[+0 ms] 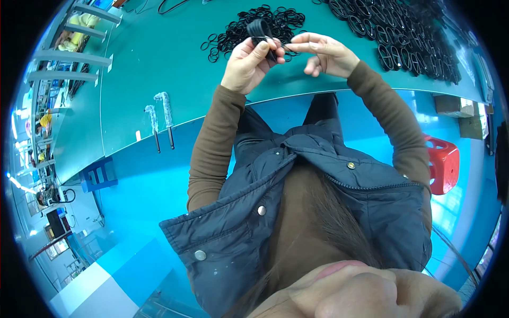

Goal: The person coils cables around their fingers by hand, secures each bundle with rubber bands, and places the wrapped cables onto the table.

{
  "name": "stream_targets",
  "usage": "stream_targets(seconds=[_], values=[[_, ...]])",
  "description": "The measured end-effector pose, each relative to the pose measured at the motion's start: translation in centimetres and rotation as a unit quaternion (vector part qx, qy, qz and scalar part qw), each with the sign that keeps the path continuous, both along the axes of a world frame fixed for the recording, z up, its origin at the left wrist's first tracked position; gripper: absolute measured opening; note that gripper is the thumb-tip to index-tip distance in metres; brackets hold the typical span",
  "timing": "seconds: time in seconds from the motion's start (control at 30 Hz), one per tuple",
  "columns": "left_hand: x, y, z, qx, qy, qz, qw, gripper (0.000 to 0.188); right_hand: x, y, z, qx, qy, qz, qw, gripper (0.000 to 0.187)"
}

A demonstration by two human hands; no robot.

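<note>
My left hand (249, 61) is closed round a folded coil of black cable (258, 29), pinching it between thumb and fingers. The coil's looped end stands up above my fingertips. To its right is my right hand (328, 52), its index and middle fingers stretched toward the coil and its thumb apart below. I see nothing held in it, though its fingertips come close to the left hand's. Behind both hands spreads a loose pile of small black rings (231, 33) on the green table (175, 63).
Many coiled black cables (392, 58) lie in rows at the far right of the table. Two plastic-wrapped tools (166, 111) with dark handles lie at the front edge, left. A red stool (444, 164) and cardboard boxes (454, 106) stand at right, a blue stool (99, 176) at left.
</note>
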State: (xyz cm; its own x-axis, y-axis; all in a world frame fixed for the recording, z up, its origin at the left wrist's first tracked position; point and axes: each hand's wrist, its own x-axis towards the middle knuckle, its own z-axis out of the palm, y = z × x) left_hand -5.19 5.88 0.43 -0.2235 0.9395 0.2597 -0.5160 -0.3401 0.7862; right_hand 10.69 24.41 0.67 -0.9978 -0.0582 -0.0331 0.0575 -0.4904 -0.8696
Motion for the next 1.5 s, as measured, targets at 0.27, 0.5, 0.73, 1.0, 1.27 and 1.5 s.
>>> stream_targets(seconds=[0.27,0.5,0.73,1.0,1.27,1.5], values=[[1.7,0.1,0.7,-0.072,0.069,-0.058,0.993,0.02,-0.7,-0.1,2.8,0.383,0.055,-0.158,0.908,0.034],[2.3,0.2,0.3,-0.124,0.115,-0.051,0.984,0.023,-2.1,-0.9,4.9,0.473,0.076,-0.04,0.877,0.025],[3.2,0.2,0.6,-0.152,0.116,-0.037,0.981,0.022,-3.2,-0.7,2.2,0.572,0.098,-0.126,0.804,0.013],[3.4,0.2,0.1,-0.174,0.188,0.007,0.967,0.026,-3.1,-0.8,1.6,0.576,0.11,-0.163,0.793,0.013],[2.2,-0.7,-0.3,-0.2,0.16,0.032,0.966,0.028,-2.4,-1.1,1.9,0.609,0.118,-0.162,0.767,0.013],[2.4,-0.8,0.1,-0.174,0.078,0.017,0.981,0.025,-2.3,-1.6,1.6,0.592,0.154,-0.166,0.773,0.012]])
